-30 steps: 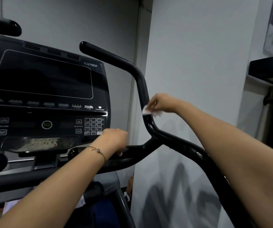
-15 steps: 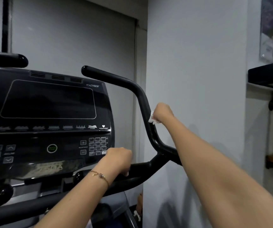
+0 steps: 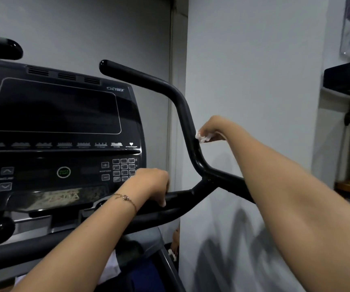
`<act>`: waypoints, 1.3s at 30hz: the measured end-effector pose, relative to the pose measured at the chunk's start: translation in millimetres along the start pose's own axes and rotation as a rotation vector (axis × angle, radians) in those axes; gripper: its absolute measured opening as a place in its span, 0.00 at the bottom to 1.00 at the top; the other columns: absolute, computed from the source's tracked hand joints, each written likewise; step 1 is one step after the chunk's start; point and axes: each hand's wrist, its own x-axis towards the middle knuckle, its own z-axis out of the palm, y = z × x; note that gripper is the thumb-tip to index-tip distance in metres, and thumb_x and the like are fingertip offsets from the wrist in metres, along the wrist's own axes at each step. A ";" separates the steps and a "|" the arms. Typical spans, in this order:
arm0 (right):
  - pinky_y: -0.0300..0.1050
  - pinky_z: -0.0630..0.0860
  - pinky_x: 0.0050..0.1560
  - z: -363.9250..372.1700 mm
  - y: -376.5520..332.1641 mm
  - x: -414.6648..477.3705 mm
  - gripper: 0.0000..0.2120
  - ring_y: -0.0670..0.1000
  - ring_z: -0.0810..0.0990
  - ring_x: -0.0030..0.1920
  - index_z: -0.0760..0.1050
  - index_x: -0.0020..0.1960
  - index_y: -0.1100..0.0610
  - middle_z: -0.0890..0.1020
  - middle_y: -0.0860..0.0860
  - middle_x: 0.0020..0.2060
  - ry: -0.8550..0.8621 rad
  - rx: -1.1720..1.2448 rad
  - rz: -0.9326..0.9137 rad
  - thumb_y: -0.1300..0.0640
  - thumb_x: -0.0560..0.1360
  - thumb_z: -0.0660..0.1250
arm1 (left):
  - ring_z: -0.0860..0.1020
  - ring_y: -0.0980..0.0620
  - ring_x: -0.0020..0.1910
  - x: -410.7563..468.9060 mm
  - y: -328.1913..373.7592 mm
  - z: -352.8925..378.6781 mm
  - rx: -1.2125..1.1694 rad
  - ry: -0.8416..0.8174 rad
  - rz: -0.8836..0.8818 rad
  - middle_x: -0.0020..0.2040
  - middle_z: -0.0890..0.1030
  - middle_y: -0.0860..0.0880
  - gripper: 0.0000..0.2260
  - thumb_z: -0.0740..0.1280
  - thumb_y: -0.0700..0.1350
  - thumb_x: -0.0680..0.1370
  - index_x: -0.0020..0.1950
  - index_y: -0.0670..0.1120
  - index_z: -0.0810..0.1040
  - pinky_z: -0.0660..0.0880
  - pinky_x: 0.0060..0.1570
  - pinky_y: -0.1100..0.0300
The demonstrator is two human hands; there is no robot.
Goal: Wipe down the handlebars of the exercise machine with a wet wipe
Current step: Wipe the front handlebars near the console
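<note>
While the left hand [image 3: 151, 184] stays curled round the lower crossbar [image 3: 182, 199], the right hand [image 3: 212, 128] has barely shifted on the upright stretch of the right handlebar [image 3: 182, 106]. Its fingers pinch the wet wipe [image 3: 201, 138] against the bar. It is probably still scrubbing this section, with the upper bend undone. Count: two hands, one wipe, one console [image 3: 54, 123], one bracelet [image 3: 125, 198], one left handlebar tip [image 3: 1, 48].

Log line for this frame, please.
wiping | right hand pinches wet wipe against upright handlebar | left hand grips lower crossbar

Console [image 3: 54, 106] left of handlebar [image 3: 148, 81], wall [image 3: 254, 70] behind
</note>
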 end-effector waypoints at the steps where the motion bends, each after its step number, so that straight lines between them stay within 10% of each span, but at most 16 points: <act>1: 0.33 0.71 0.31 4.1 -0.4 -3.9 0.10 0.49 0.71 0.33 0.69 0.38 0.56 0.74 0.46 0.16 0.069 -0.050 -0.012 0.62 0.77 0.59 | 0.77 0.48 0.58 0.2 -0.6 -0.9 -0.008 -0.004 -0.001 0.59 0.79 0.50 0.18 0.72 0.49 0.72 0.61 0.49 0.78 0.71 0.55 0.56; 6: 0.38 0.79 0.31 7.5 21.3 1.4 0.04 0.50 0.78 0.30 0.77 0.45 0.66 0.79 0.56 0.28 -0.060 -0.108 0.008 0.68 0.75 0.63 | 0.77 0.50 0.58 -1.8 -2.6 -1.8 -0.046 -0.022 -0.004 0.59 0.80 0.52 0.17 0.72 0.50 0.72 0.60 0.50 0.78 0.70 0.52 0.59; 10: 0.43 0.71 0.41 9.6 11.8 0.7 0.09 0.54 0.77 0.39 0.80 0.45 0.58 0.77 0.54 0.38 0.621 -0.150 -0.486 0.59 0.77 0.62 | 0.77 0.50 0.59 -2.8 -3.6 -1.8 -0.053 -0.030 -0.020 0.59 0.79 0.52 0.18 0.71 0.51 0.73 0.62 0.51 0.77 0.70 0.52 0.58; 14: 0.47 0.70 0.49 38.4 7.5 -4.8 0.07 0.57 0.74 0.52 0.80 0.51 0.57 0.73 0.56 0.50 0.377 -0.685 -0.774 0.60 0.76 0.64 | 0.76 0.50 0.60 -3.6 -3.3 1.2 -0.044 -0.021 -0.025 0.59 0.79 0.51 0.18 0.71 0.51 0.73 0.62 0.51 0.76 0.71 0.54 0.57; 29: 0.49 0.77 0.55 53.5 3.0 -29.5 0.12 0.58 0.81 0.50 0.81 0.52 0.61 0.80 0.54 0.46 -0.042 -0.932 -0.404 0.59 0.70 0.72 | 0.77 0.49 0.59 -11.4 1.8 -4.1 -0.079 -0.056 -0.061 0.60 0.79 0.50 0.19 0.71 0.49 0.73 0.63 0.50 0.76 0.72 0.52 0.57; 39: 0.49 0.77 0.51 51.4 20.3 -43.4 0.07 0.59 0.79 0.45 0.80 0.46 0.61 0.80 0.56 0.46 -0.027 -0.847 -0.401 0.62 0.68 0.70 | 0.76 0.47 0.61 -13.6 2.4 -1.3 -0.062 -0.034 -0.068 0.62 0.78 0.49 0.20 0.71 0.50 0.73 0.64 0.50 0.76 0.72 0.57 0.54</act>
